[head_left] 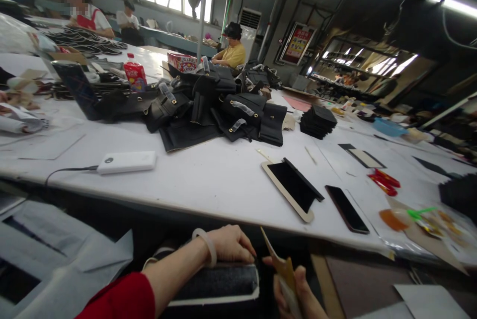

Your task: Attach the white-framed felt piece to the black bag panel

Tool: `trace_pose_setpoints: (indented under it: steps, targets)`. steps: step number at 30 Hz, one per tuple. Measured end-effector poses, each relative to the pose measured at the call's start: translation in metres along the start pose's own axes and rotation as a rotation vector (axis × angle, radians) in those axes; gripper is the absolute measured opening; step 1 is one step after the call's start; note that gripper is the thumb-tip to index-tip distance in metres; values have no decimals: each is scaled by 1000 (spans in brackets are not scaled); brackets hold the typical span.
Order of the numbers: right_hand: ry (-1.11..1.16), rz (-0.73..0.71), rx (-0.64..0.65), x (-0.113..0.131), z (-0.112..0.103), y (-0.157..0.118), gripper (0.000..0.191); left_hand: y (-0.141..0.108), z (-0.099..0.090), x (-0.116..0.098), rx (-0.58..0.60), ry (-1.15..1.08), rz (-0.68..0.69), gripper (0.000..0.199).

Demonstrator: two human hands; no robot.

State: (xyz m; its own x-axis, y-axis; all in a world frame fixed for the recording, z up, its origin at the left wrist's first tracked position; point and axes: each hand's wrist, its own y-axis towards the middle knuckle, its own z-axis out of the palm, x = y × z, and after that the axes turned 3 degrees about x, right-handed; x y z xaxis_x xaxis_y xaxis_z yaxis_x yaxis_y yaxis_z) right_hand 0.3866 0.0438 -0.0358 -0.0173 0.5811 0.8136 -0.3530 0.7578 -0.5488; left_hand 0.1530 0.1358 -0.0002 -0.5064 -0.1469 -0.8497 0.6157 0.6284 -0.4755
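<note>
Below the table's front edge, my left hand (231, 244), with a pale bangle at the wrist, rests on the top edge of a black piece with a white rim (223, 281). Its fingers are bent down over the corner; whether they pinch something is hidden. To the right, my right hand (298, 294) is closed around a thin, pointed, yellowish-tan piece (286, 272) that stands up with its tip toward the table. One fingertip of this hand reaches close to the black piece's corner.
On the white table (201, 180) lie a power bank (126, 162), a black panel with beige edging (292, 187), a phone (346, 208) and a heap of black leather pieces (223, 103). A red bottle (134, 73) stands behind. Several people sit farther back.
</note>
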Motion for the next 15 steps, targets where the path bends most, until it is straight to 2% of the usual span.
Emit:
trace_pose_setpoints:
  steps: [2, 4, 8, 11, 15]
  targets:
    - [210, 34, 15, 14, 11, 8, 92, -1, 0, 0, 9, 10, 5, 35]
    - [184, 8, -85, 19, 21, 22, 83, -3, 0, 2, 17, 22, 14, 35]
    - [-175, -144, -212, 12, 33, 45, 63, -8, -1, 5, 22, 64, 37, 31]
    - [-481, -234, -240, 11, 37, 46, 60, -7, -1, 4, 26, 109, 63, 33]
    - [-626, -261, -222, 7, 34, 43, 60, -7, -4, -4, 38, 191, 86, 34]
